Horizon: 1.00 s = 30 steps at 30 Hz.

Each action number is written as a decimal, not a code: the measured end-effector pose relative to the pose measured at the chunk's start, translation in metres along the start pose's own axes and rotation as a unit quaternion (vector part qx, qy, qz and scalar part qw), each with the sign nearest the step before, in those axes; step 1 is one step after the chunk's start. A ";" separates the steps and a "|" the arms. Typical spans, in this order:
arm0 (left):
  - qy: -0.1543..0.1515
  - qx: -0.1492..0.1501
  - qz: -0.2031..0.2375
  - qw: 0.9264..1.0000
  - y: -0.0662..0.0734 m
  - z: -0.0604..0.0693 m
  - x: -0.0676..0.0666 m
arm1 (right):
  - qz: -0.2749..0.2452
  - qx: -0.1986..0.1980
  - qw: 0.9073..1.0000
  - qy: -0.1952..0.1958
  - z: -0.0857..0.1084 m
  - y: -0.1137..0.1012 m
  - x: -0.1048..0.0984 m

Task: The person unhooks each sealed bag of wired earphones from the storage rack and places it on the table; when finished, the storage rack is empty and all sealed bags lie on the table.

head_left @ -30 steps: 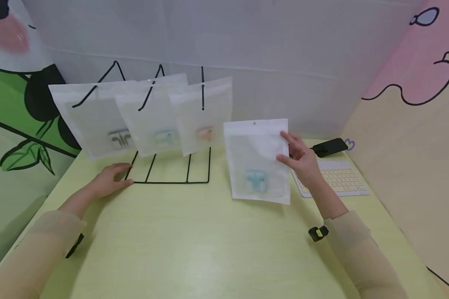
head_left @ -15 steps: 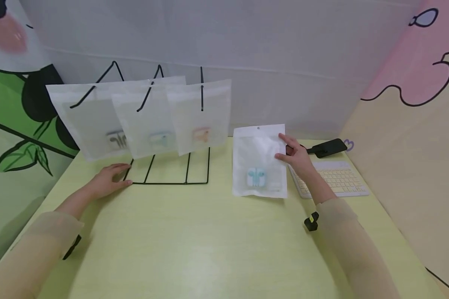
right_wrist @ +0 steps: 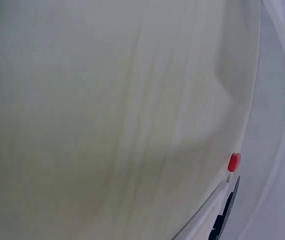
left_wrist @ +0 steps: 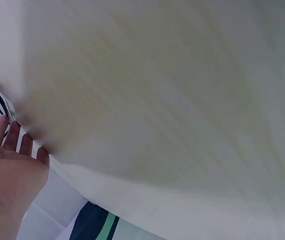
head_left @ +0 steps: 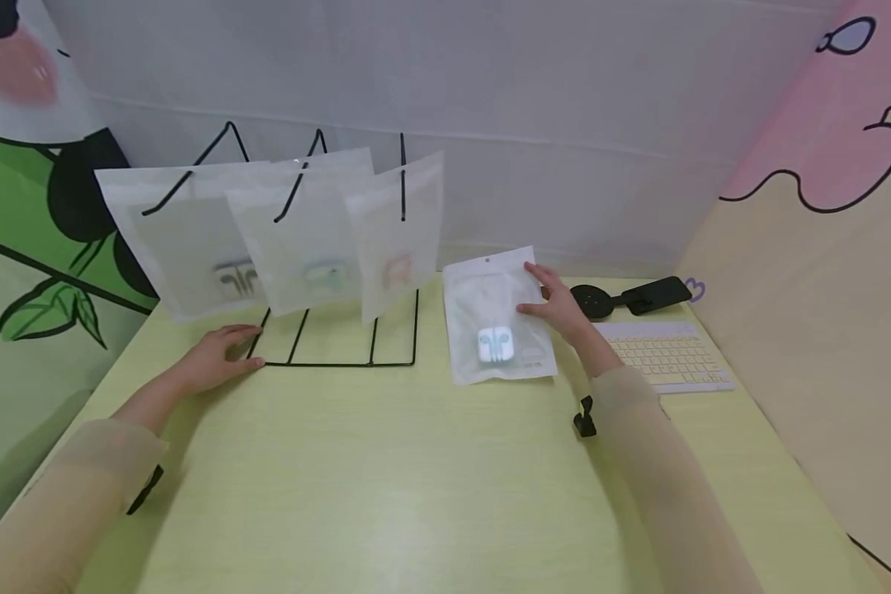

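Observation:
My right hand [head_left: 560, 309] grips the right edge of a white translucent pouch [head_left: 475, 301], thumb in front; the fingers behind it are partly hidden. Wired earphones in a small white case [head_left: 495, 345] show through the pouch. It leans slightly tilted, right of a black wire display rack [head_left: 341, 364]; I cannot tell if its lower edge touches the table. My left hand [head_left: 219, 359] rests at the rack's left base wire, fingers and thumb extended. Three similar pouches hang on the rack's hooks: left pouch [head_left: 167, 247], middle pouch [head_left: 289, 239] and right pouch [head_left: 397, 223].
A white keyboard [head_left: 661, 355] lies on the table [head_left: 386, 487] at the right. Behind it are a black round-ended object [head_left: 594, 303] and a black flat object [head_left: 657, 295] with a purple heart loop [head_left: 695, 288]. A grey backdrop [head_left: 564, 124] stands behind the table.
My right hand has carried the pouch right and back, then left toward the rack, and the pouch now tilts. The right hanging pouch has turned on its hook. My left hand stays put.

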State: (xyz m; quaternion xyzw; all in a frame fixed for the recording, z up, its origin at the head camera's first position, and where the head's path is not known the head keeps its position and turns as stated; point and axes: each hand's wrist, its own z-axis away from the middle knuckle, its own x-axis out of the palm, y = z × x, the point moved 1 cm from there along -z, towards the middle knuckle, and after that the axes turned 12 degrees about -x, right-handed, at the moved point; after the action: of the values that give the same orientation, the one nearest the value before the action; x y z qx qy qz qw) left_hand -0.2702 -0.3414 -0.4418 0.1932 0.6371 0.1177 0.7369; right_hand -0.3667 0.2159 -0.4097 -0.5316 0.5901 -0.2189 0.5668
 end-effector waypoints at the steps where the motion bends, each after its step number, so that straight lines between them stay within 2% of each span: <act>1: -0.001 -0.001 0.000 1.000 0.000 0.000 0.000 | 0.001 -0.001 1.000 0.002 -0.003 0.003 0.002; 5: -0.005 -0.005 0.004 1.000 0.000 0.001 -0.001 | 0.003 0.002 1.000 0.013 -0.013 0.023 0.011; 12: -0.004 -0.006 0.008 1.000 0.002 0.002 -0.001 | 0.002 0.032 0.999 0.009 -0.019 0.026 0.021; 18: -0.003 -0.002 0.006 1.000 0.004 0.003 -0.001 | 0.060 0.051 0.996 -0.038 -0.024 0.032 0.021; 27: -0.005 -0.005 0.004 1.000 0.003 0.004 -0.001 | 0.164 0.050 0.981 -0.091 -0.028 0.040 0.022; 30: -0.005 -0.006 0.004 1.000 0.003 0.004 -0.002 | 0.176 0.053 0.978 -0.099 -0.027 0.038 0.022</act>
State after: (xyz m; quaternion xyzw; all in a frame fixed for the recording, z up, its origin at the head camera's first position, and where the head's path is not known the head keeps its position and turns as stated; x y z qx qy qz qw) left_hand -0.2660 -0.3396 -0.4385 0.1915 0.6322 0.1235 0.7405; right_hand -0.4003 0.2001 -0.4450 -0.4077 0.6029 -0.0934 0.6793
